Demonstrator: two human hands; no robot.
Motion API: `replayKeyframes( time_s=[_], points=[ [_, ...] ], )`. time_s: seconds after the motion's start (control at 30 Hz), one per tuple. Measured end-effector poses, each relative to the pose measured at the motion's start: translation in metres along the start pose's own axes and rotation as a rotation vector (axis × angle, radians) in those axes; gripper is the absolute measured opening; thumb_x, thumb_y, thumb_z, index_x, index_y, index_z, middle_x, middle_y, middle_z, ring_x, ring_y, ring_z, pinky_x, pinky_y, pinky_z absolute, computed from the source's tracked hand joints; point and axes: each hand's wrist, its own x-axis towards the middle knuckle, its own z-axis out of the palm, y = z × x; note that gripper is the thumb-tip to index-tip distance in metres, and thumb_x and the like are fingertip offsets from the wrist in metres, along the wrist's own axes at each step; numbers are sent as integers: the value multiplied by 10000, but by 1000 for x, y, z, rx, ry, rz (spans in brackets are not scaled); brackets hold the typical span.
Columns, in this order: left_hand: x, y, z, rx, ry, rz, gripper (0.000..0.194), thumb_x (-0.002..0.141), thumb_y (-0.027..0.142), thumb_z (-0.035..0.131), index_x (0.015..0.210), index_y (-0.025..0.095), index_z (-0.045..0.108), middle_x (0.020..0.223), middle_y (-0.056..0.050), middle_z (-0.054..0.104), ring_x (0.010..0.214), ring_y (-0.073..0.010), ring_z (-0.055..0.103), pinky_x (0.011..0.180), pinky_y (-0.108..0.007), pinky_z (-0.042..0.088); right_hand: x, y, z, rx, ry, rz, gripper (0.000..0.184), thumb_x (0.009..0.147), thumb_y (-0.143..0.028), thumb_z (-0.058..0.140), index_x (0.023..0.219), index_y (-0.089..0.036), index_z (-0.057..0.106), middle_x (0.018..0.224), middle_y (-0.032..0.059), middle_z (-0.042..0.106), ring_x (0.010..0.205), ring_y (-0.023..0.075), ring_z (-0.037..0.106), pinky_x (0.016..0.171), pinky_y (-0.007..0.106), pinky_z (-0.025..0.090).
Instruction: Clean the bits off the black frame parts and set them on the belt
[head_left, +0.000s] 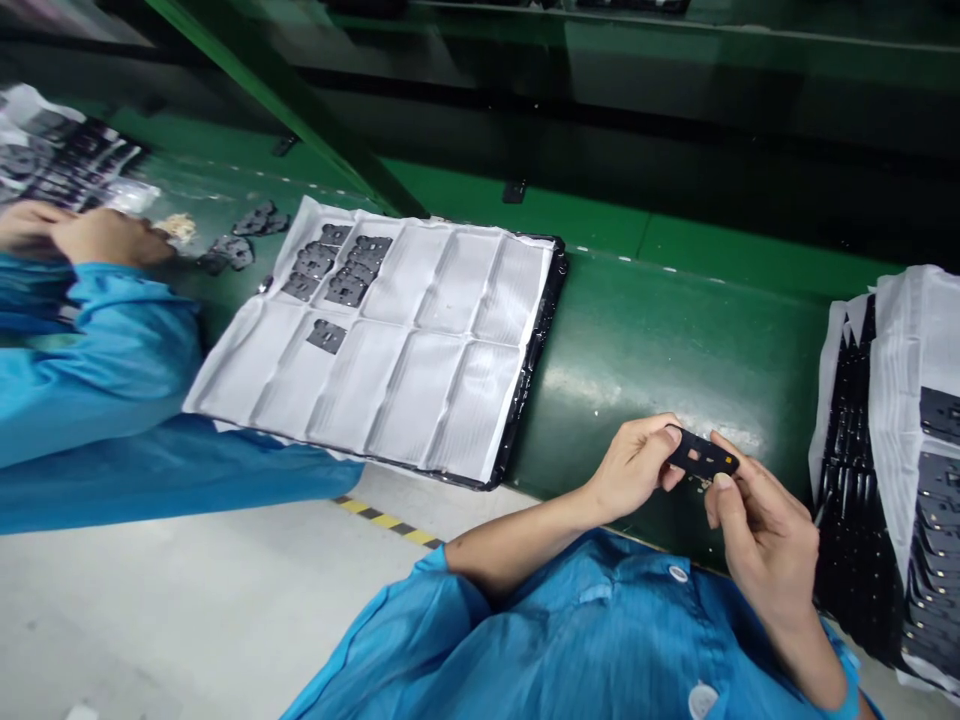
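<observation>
A small flat black plate (694,452) with cut-out holes and a small yellow spot is held up over the near edge of the green bench. My left hand (636,468) pinches its left end between thumb and fingers. At the other end, my right hand (769,535) has its thumb and forefinger closed on the plate's edge. Tiny pale bits (703,484) show just below the plate, between my hands. To the left lies a tray covered with a white cloth-like liner (480,290), divided into pockets; several black plates (360,270) rest in its left part.
Stacked black trays with white liners (896,380) stand at the right, holding more black plates (946,500). At the left a co-worker's hands (112,238) work near loose black parts (229,252) and a pale heap (178,228). A green post (300,110) slants behind the tray.
</observation>
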Motion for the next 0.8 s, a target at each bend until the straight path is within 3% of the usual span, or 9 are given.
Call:
replayKeyframes(
  time_s=[0.1,0.3,0.47,0.8],
  points=[
    [-5,3,5,24,56,-26,388,1046,423,438,757,193,559,520,40,542,470,-95,433,540,-240,368,0,0,3,54,18,56,396,1067,-283,621,1439,-197,725,678,-26,639,530,142,587,524,263,518],
    [-15,3,10,168,38,92,499,1115,540,416,765,199,518,555,35,562,512,-95,487,598,-242,409,-1,6,10,175,126,165,180,1058,-311,630,1082,-185,756,625,-41,589,476,113,516,460,235,410],
    [-15,1,14,168,35,118,552,1131,617,384,780,207,503,557,36,550,515,-98,493,597,-245,411,1,4,12,230,165,190,187,1053,-343,653,1063,-190,759,609,-50,539,458,105,472,442,233,376],
    [-17,0,17,186,13,148,548,1143,615,349,797,212,482,580,35,529,531,-98,469,577,-243,379,5,-1,14,362,212,203,238,1037,-421,693,974,-197,743,797,1,607,495,84,446,438,238,355]
  ],
)
